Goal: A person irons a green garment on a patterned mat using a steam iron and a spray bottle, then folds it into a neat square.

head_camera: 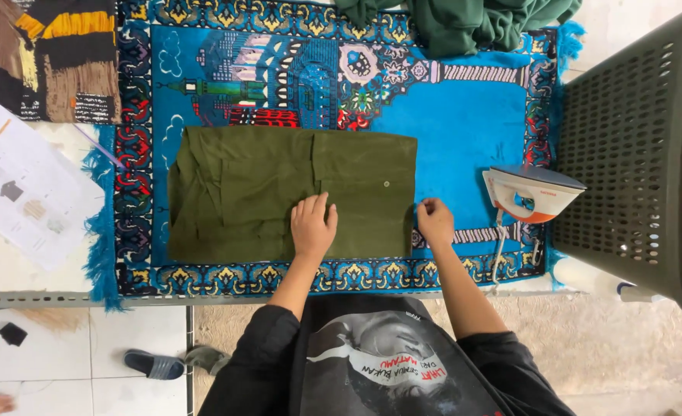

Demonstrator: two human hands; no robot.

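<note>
You are standing at a home ironing spot, where a patterned blue rug pads a white table over tiled floor, with a steam iron and a dark laundry basket at right.

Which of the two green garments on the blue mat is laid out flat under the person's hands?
The olive garment at mid-mat: the left hand presses it, the right hand pinches its edge. The darker green garment lies bunched at the mat's far edge.

Matt olive cloth garment lies on a woven patterned rug, near a glossy plastic iron and perforated plastic basket.
</note>
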